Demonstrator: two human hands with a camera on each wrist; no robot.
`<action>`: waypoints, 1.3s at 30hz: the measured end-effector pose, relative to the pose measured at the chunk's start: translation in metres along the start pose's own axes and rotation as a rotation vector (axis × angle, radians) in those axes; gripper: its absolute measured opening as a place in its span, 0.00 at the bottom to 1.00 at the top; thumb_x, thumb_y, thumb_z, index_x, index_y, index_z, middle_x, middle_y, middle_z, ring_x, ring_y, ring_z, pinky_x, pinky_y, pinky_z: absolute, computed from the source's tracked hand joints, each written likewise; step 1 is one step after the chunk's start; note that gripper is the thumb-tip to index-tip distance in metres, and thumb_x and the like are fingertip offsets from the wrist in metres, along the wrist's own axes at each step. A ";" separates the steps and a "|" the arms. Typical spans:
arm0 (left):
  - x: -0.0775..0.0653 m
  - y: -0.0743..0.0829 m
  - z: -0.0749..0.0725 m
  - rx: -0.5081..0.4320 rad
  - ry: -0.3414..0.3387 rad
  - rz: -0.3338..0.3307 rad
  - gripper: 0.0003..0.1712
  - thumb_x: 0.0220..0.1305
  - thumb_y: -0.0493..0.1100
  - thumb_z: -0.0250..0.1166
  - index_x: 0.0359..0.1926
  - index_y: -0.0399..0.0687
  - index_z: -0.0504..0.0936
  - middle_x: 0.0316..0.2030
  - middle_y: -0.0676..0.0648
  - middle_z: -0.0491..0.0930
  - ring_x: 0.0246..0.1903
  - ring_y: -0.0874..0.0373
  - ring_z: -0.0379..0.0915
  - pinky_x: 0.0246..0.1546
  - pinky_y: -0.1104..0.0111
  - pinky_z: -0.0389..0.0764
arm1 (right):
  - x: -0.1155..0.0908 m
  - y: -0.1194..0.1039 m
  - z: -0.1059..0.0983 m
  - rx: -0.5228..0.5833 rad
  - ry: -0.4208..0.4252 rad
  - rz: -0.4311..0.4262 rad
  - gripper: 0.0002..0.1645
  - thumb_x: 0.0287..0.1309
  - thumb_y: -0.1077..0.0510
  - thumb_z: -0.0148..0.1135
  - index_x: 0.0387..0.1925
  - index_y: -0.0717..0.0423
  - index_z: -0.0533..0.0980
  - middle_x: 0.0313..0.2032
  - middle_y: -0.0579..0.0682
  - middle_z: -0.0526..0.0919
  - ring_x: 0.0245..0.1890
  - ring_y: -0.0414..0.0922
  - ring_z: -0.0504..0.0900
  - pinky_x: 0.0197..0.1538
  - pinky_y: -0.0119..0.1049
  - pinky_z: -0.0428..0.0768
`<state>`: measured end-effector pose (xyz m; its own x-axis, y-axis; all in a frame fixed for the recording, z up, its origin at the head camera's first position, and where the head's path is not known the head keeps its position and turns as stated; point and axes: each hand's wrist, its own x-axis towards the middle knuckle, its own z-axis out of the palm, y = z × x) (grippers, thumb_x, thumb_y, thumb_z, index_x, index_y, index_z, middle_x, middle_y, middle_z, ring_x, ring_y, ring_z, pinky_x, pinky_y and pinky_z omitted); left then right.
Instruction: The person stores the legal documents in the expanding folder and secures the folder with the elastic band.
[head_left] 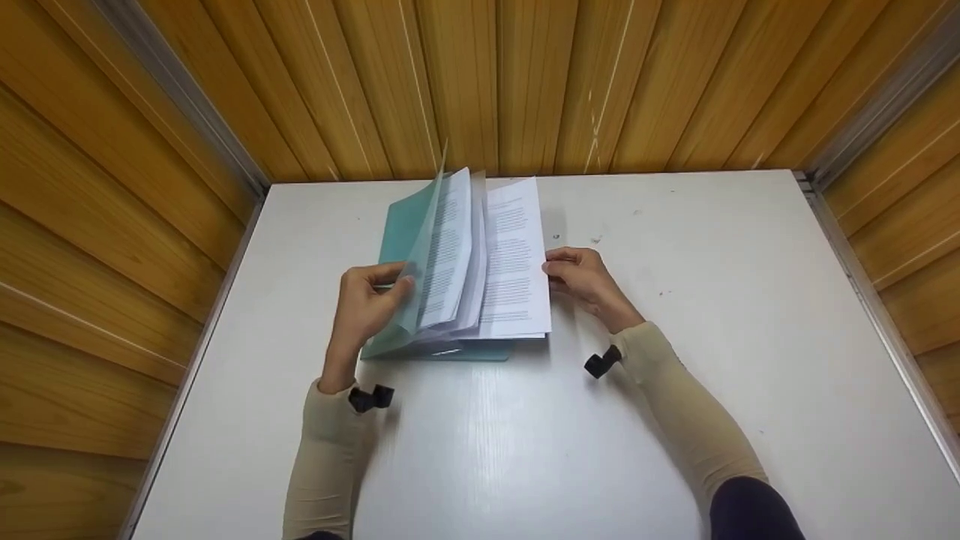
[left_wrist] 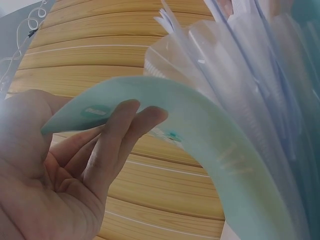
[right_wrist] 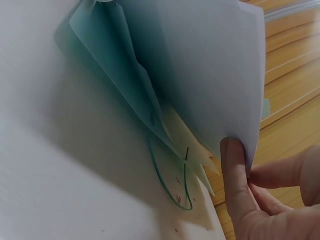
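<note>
A green document folder (head_left: 405, 229) stands partly spread on the white table, with clear inner sleeves (left_wrist: 220, 60) fanned out. My left hand (head_left: 367, 307) pinches the translucent green cover (left_wrist: 150, 95), which bends in an arc in the left wrist view. Printed white sheets (head_left: 514, 262) lean out of the folder's right side. Their right edge is pinched between the thumb and fingers of my right hand (head_left: 589, 281). Below the sheets, a thin green elastic loop (right_wrist: 160, 175) hangs from the folder's back part. Where the sheets' inner edge sits among the sleeves is hidden.
The white table (head_left: 480, 450) runs back to a wood-slat wall (head_left: 525, 90), close behind the folder. More slatted panels (head_left: 97, 262) rise along both sides. A black camera mount (head_left: 373, 398) sits at the left wrist, another (head_left: 602, 363) at the right.
</note>
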<state>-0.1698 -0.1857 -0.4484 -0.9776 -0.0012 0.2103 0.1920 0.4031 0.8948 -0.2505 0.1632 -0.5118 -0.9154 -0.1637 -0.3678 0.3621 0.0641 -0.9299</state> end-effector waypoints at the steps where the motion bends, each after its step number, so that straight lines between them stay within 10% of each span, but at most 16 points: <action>1: 0.000 0.000 0.000 -0.002 0.001 -0.001 0.14 0.64 0.30 0.69 0.51 0.33 0.91 0.46 0.35 0.91 0.46 0.41 0.91 0.38 0.76 0.86 | 0.000 0.000 0.001 -0.007 0.003 -0.001 0.24 0.73 0.65 0.61 0.67 0.69 0.76 0.58 0.62 0.85 0.44 0.42 0.88 0.48 0.32 0.88; 39: 0.002 0.000 -0.001 0.049 -0.007 -0.029 0.15 0.64 0.31 0.69 0.52 0.35 0.91 0.48 0.36 0.91 0.46 0.42 0.91 0.44 0.63 0.90 | 0.016 0.000 0.051 -0.044 -0.026 -0.041 0.11 0.64 0.69 0.68 0.47 0.71 0.82 0.33 0.50 0.88 0.30 0.39 0.88 0.48 0.41 0.90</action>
<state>-0.1719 -0.1868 -0.4480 -0.9834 -0.0069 0.1814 0.1591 0.4477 0.8799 -0.2566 0.1099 -0.5174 -0.9244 -0.1925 -0.3294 0.3156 0.0995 -0.9437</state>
